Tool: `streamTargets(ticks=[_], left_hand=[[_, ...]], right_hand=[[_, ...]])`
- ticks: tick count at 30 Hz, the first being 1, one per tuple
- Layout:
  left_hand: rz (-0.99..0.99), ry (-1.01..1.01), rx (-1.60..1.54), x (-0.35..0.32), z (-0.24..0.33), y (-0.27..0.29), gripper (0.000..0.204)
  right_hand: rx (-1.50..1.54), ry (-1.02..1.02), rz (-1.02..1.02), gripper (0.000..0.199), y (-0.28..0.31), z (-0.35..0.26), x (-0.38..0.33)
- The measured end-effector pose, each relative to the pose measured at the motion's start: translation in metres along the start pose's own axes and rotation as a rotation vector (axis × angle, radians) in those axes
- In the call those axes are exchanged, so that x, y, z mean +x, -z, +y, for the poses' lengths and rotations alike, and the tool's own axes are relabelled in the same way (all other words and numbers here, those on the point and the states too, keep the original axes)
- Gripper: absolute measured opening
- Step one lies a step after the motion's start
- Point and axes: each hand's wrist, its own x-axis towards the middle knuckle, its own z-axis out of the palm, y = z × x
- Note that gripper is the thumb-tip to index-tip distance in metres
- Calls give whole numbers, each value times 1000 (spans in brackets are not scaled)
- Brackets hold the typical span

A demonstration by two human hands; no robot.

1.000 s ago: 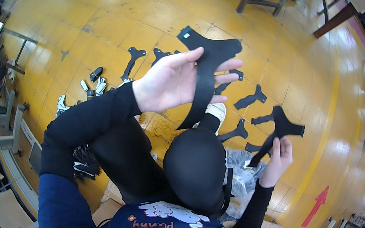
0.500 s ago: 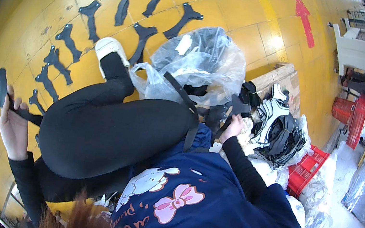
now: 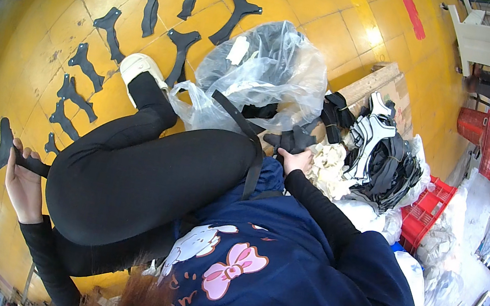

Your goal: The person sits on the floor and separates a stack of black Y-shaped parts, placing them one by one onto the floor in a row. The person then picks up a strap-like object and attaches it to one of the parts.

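The right hand (image 3: 297, 161) holds a dark piece (image 3: 290, 140); the left hand (image 3: 26, 188) holds a black piece (image 3: 3, 143) (its tail passes out of sight at the leg (image 3: 120, 190)). Past the right grip is a clear bag (image 3: 303, 78); past the left, similar pieces (image 3: 85, 64) lie on yellow floor (image 3: 319, 9). Far right, a table (image 3: 484, 44) is cut by the rim.

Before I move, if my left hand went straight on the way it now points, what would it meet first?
Past the black piece it holds, your left hand seems to have a free way over the yellow floor, as far as the picture shows; depth is unclear.
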Motion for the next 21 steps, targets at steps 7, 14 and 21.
streamTargets(ticks=[7, 14, 21], left_hand=[[19, -7, 36, -2, 0, -1, 22], [33, -24, 84, -4, 1, -3, 21], [21, -19, 93, -6, 1, -6, 20]], right_hand=[[285, 39, -165, 54, 4, 12, 9], [846, -204, -663, 27, 54, 16, 3], [953, -7, -761, 39, 89, 24, 9]])
